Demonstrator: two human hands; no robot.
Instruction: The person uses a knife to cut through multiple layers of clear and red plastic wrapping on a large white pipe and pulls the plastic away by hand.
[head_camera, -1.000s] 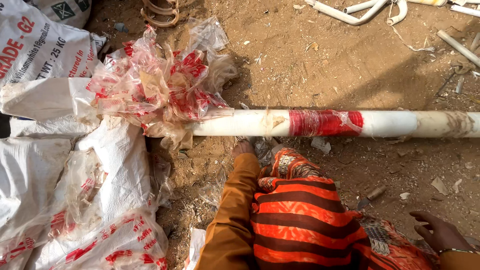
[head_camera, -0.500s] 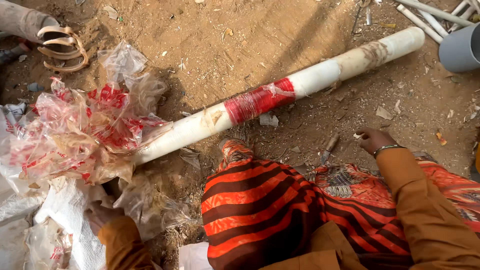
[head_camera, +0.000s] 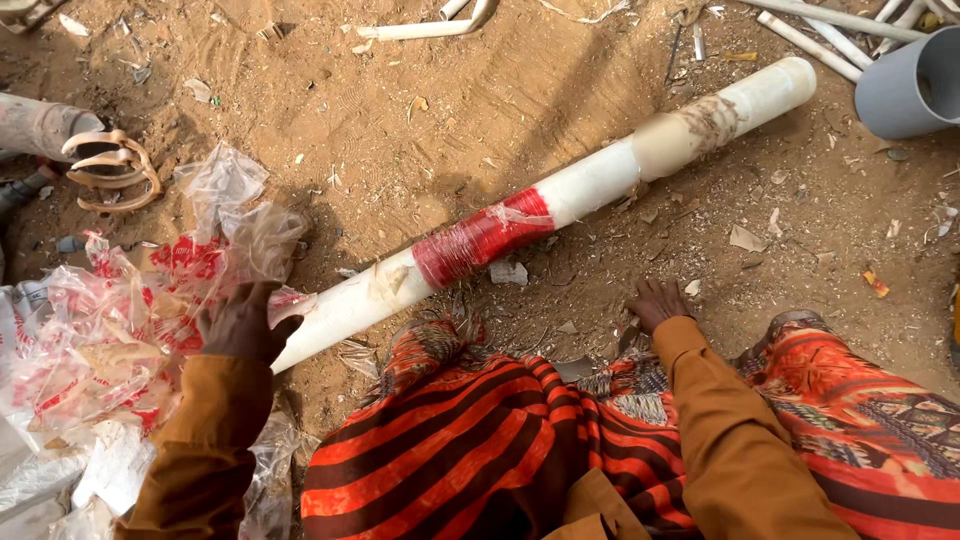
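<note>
At the far left, the crumpled clear plastic wrapping with red print (head_camera: 130, 330) lies bunched over the near end of the long white pipe (head_camera: 600, 175). The left hand (head_camera: 243, 322) now rests on top of that wrapping, right where it meets the pipe, fingers bent and pressing into the film; whether it actually pinches the film cannot be told. Half a second earlier this hand was lower and mostly hidden under the plastic, so it has come up onto the bundle. The pipe lies on the sandy ground (head_camera: 400, 130), running up toward the right, with a band of red tape (head_camera: 482, 238) around its middle and a tan smear further along. It sits at much the same slant as half a second ago, whereas a second ago it lay level across the view. To the right, the right hand (head_camera: 657, 303) stays flat on the dirt, fingers spread, holding nothing, just apart from the pipe. A grey pipe fitting (head_camera: 910, 85) stands at the upper right.
</note>
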